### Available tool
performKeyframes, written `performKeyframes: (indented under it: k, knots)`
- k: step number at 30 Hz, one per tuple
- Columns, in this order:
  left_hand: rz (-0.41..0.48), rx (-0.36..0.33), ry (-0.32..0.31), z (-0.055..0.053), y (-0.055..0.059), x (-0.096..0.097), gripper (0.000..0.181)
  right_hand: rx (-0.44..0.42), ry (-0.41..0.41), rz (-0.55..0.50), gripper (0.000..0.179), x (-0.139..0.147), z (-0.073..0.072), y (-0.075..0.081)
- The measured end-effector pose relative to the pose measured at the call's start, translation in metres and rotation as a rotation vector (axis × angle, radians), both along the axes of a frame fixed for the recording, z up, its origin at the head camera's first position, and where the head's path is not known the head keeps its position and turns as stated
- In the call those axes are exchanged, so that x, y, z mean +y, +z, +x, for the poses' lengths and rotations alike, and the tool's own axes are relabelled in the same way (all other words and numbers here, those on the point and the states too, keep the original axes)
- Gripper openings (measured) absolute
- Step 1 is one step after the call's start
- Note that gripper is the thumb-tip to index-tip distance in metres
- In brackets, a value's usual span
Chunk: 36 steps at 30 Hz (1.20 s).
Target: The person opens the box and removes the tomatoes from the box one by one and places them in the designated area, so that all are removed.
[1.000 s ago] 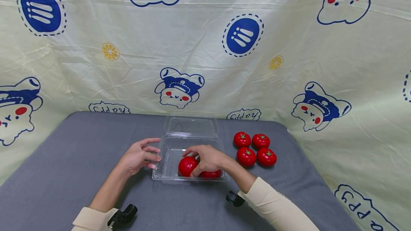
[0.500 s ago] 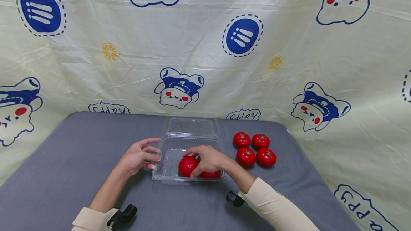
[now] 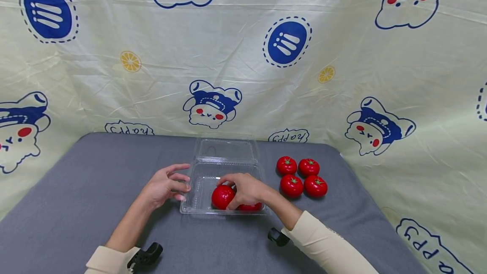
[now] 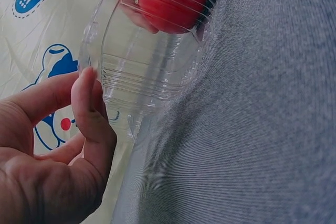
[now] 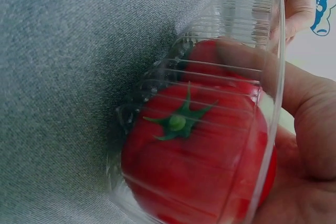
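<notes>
A clear plastic clamshell box (image 3: 201, 185) stands with its lid (image 3: 226, 149) laid back. Two red tomatoes sit inside along the near wall. My right hand (image 3: 245, 189) reaches in and grips the left tomato (image 3: 222, 198) between thumb and fingers. The right tomato (image 3: 251, 207) lies partly hidden beneath that hand; its green calyx (image 5: 177, 123) shows through the clear wall in the right wrist view. At the box's left side, my left hand (image 3: 165, 187) has loosely bent, spread fingers, with the fingertips (image 4: 86, 74) right at the rim.
Several red tomatoes (image 3: 292, 186) are grouped on the grey tablecloth (image 3: 125, 172), right of the box. Behind the table hangs a pale curtain (image 3: 243, 54) printed with cartoon bears. Each wrist carries a small black camera (image 3: 146, 256).
</notes>
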State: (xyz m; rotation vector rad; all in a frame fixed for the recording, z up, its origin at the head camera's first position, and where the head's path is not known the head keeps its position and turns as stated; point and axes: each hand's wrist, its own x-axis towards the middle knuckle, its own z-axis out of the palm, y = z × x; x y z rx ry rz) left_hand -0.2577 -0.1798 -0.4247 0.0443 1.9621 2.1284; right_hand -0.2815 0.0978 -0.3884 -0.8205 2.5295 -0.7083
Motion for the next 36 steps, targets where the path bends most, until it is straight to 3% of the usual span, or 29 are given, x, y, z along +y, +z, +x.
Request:
performKeyframes:
  k: [13, 36]
  knots:
    - [0.005, -0.001, -0.006, -0.001, 0.001, 0.0, 0.078, -0.003, -0.02, -0.007, 0.059, 0.0, -0.001, 0.002]
    - [-0.018, 0.0, -0.013, 0.001, 0.002, 0.0, 0.078, -0.034, -0.159, -0.126, 0.07, 0.004, 0.002, 0.02]
